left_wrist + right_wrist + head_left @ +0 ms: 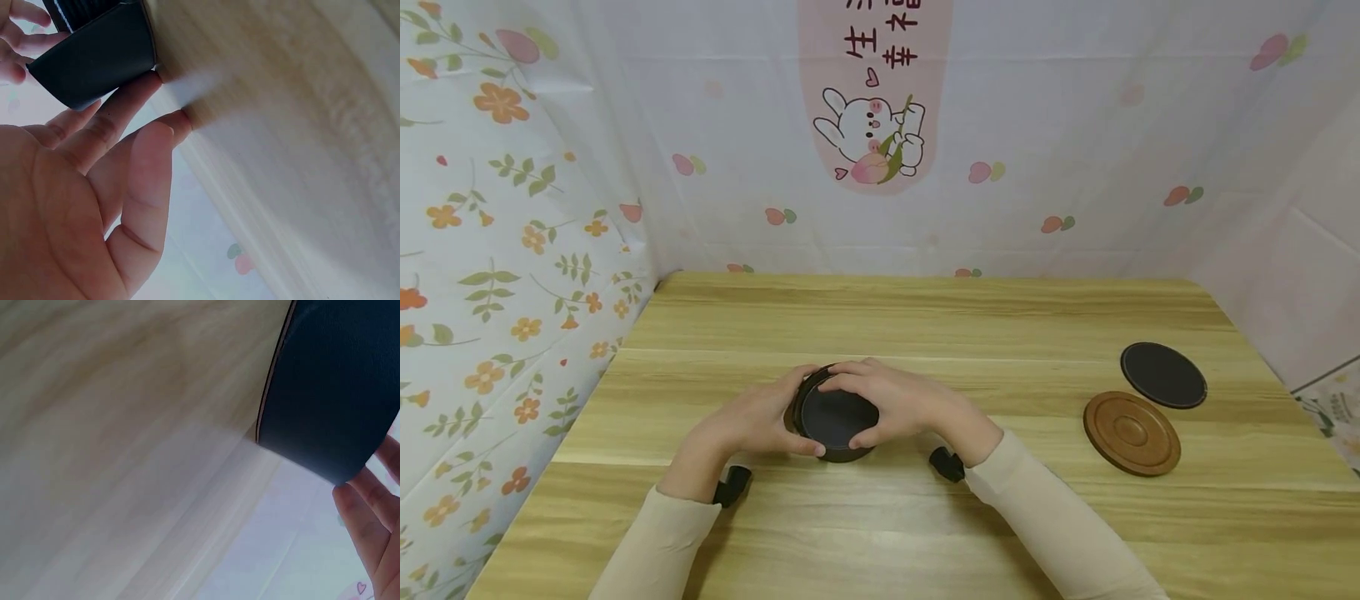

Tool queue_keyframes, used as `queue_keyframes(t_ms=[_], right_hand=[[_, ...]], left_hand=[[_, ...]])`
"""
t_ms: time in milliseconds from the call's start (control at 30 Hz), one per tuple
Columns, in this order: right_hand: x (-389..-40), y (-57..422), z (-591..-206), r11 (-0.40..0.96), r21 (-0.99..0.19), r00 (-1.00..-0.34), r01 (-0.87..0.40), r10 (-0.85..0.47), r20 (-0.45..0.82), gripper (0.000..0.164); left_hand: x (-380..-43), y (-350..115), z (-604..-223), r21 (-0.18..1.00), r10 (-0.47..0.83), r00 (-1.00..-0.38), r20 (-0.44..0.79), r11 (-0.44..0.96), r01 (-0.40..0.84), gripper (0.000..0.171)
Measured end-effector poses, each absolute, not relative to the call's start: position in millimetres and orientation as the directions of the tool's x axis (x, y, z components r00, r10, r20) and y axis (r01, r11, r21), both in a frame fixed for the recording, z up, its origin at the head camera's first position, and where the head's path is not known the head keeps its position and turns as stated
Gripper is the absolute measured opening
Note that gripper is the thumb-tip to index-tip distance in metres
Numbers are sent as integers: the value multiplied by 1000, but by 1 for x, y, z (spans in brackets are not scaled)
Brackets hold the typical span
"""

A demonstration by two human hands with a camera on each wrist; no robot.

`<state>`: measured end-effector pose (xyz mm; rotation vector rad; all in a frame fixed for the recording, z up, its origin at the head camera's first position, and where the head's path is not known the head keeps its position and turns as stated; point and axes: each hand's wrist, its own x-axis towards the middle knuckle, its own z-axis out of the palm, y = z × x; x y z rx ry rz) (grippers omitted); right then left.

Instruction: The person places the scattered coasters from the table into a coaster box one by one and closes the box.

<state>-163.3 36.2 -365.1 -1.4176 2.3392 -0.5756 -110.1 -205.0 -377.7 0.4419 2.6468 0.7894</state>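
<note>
Both hands curve around a low, round black coaster holder (847,455) at the table's middle. My left hand (763,419) holds its left side, fingers at the far rim and thumb at the near edge. On the right, my right hand (902,407) grips it, its fingers over the far rim and thumb by the near right rim. A dark round face shows inside. In the left wrist view, the holder's black wall (103,59) looks leathery, with dark layers in its opening. The right fingertips (353,500) touch the wall's edge in the right wrist view.
A brown round wooden coaster (1131,433) and a black round coaster (1163,375) lie close together on the right of the wood-grain table (925,317). Patterned cloth (1037,142) hangs behind and at the sides. Black wrist devices (946,464) sit below both wrists.
</note>
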Motion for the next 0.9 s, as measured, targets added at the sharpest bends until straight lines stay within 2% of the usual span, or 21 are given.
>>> queue_keyframes(t_ms=[233,633,900], right_hand=[[-165,53,-365,441,-485,-481,-755,-876,-47,71],[-172,100,-367,548,-482,-607,-684,-794,-42,70],[-173,133,-364,597,-457,-666,-659,-746,-13,70]], left_hand=[[-112,-205,-380,590,386,-892,-233,786,186,111],[-111,-205,-380,581,385,-900,-204,788,205,110],[-110,-204,-379,585,392,-897,-202,783,211,112]])
